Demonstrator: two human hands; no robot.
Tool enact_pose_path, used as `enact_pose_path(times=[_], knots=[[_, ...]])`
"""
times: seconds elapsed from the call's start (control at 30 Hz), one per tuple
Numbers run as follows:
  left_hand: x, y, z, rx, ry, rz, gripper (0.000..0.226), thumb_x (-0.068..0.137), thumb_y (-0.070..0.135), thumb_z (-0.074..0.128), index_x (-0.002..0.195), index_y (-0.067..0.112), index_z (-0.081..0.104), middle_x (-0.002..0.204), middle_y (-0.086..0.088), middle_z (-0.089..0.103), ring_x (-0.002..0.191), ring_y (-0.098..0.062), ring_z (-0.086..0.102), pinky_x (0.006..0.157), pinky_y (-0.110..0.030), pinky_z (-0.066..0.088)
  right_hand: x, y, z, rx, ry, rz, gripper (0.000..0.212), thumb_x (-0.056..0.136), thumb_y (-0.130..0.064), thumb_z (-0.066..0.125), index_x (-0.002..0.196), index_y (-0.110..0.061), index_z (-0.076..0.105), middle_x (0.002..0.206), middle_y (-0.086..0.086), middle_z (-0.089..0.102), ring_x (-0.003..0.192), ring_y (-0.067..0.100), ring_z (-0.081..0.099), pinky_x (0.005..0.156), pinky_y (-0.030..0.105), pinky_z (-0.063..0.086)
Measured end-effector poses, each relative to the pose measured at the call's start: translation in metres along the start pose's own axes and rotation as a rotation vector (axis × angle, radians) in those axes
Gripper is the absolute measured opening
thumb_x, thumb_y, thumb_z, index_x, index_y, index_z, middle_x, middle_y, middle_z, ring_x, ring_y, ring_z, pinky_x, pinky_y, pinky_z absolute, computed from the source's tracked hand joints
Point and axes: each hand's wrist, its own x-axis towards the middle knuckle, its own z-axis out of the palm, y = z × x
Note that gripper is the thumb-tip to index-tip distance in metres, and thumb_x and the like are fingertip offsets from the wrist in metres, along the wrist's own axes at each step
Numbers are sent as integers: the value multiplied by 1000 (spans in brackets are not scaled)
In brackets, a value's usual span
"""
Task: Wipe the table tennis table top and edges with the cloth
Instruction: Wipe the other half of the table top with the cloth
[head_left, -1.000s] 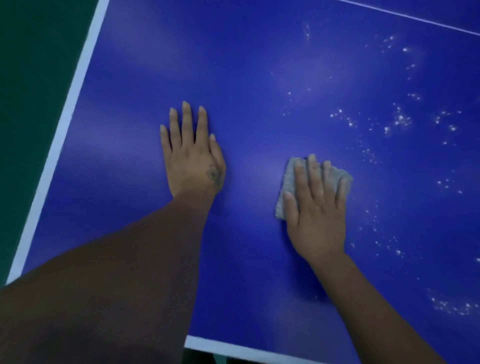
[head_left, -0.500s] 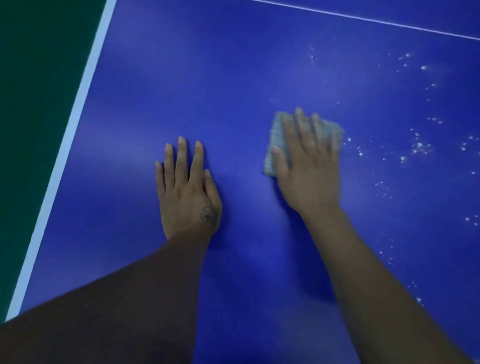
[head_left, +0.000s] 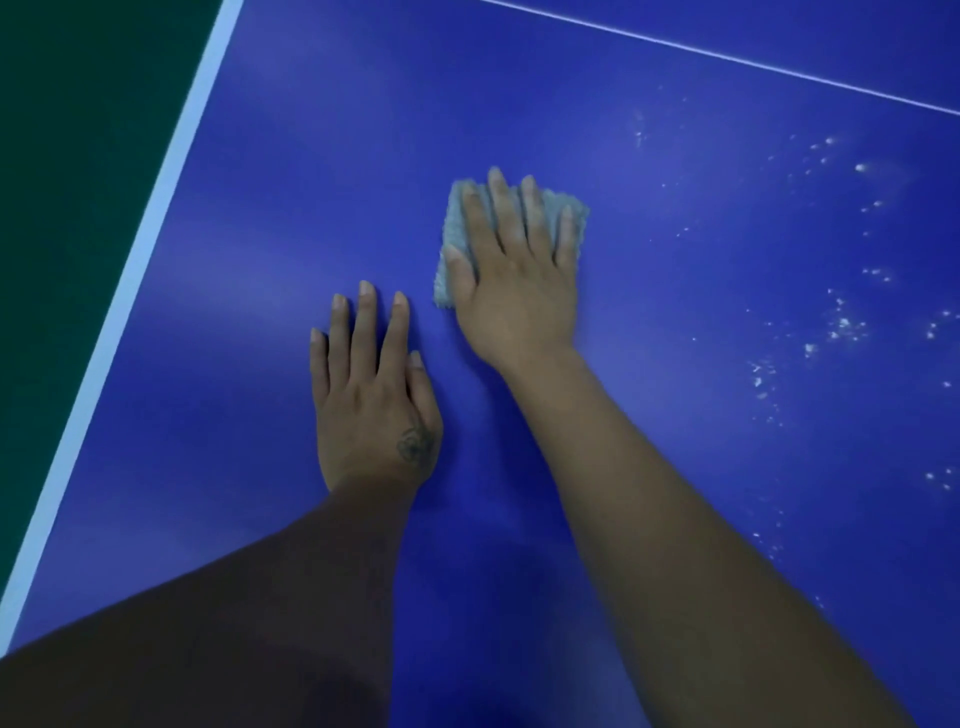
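Cloth, grey and folded small, lay flat on the blue tabletop just above the middle of the frame, and your right hand pressed down on it with the fingers stretched out nearly straight and close together. It was a flat-palm press, not a pinch: nothing was curled around the cloth, and only its left edge and upper right corner showed past your fingers.

Your left hand rested flat and empty on the tabletop just below and to the left of the cloth, fingers spread a little, likely bracing your lean.

You were, by my reading, partway through wiping the top. The surface around and to the left of your hands looked free of marks, while white specks were scattered over the right side of the frame, from the upper right down past the middle. The next move called for carrying the cloth rightward into that patch with the palm kept flat so the fold would not bunch. The white edge stripe running down the left side, with green floor beyond it, was well apart from the cloth; the edges looked still to do.

No containers were in view.
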Motion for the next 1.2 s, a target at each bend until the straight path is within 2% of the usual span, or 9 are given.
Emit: enact_pose_path(times=[0.17, 0.3, 0.37, 0.43, 0.53, 0.73, 0.9, 1.1, 1.2], knots=[[1, 0, -1, -2, -3, -2, 56, 111, 28, 37, 166, 15, 41, 176, -10, 30, 166, -32, 19, 134, -55, 15, 4, 55, -7, -22, 13, -115, 63, 112, -53, 24, 171, -31, 18, 179, -6, 13, 166, 22, 8, 133, 54, 2], [2, 1, -2, -9, -32, -22, 57, 112, 30, 35, 167, 16, 38, 177, -9, 27, 167, -30, 16, 134, -55, 13, -33, 140, -28, -46, 22, 70, 61, 114, -47, 27, 170, -25, 24, 178, 0, 20, 165, 29, 16, 131, 58, 10], [2, 1, -1, -11, -16, -24, 57, 111, 29, 37, 167, 16, 39, 177, -8, 28, 167, -30, 17, 134, -54, 13, -62, 160, -37, -37, 11, 185, 63, 113, -47, 23, 170, -22, 23, 178, 3, 20, 164, 32, 15, 130, 62, 9], [2, 1, 0, -14, -14, -27, 58, 111, 30, 36, 167, 17, 39, 178, -8, 27, 167, -29, 16, 135, -54, 13, -86, 151, -36, -47, -3, 222, 65, 112, -48, 21, 171, -19, 21, 178, 6, 18, 165, 35, 13, 130, 64, 7], [0, -1, 2, -12, -24, -28, 58, 111, 30, 36, 168, 18, 37, 178, -7, 25, 167, -30, 15, 134, -55, 13, -84, 102, -23, -65, -26, 152, 63, 113, -45, 26, 170, -19, 23, 178, 6, 18, 165, 35, 13, 129, 65, 8], [2, -3, 3, -8, -24, -10, 59, 110, 29, 38, 168, 17, 38, 177, -8, 27, 167, -30, 16, 134, -56, 14, 39, 15, -9, -41, -12, 6, 64, 113, -53, 19, 172, -30, 10, 180, -4, 4, 167, 24, 0, 131, 58, -2], [1, -4, 4, -18, -19, -4, 59, 110, 27, 40, 167, 16, 39, 178, -8, 27, 167, -30, 16, 134, -56, 14, 96, 40, -15, -9, -7, -61, 63, 112, -54, 24, 171, -32, 17, 179, -7, 11, 166, 21, 4, 132, 57, -1], [2, 0, 1, -51, -44, -24, 59, 108, 25, 42, 166, 14, 40, 177, -9, 27, 167, -32, 16, 134, -58, 15, 34, 156, -35, -33, 51, 197, 61, 113, -51, 28, 170, -29, 22, 178, -4, 18, 165, 25, 13, 132, 59, 6], [2, 0, 1, -52, -54, -32, 60, 107, 24, 42, 166, 14, 40, 177, -9, 27, 167, -31, 16, 133, -59, 15, -7, 180, -41, 7, 37, 360, 65, 112, -54, 21, 171, -25, 18, 179, 0, 14, 166, 27, 7, 131, 62, 3]])
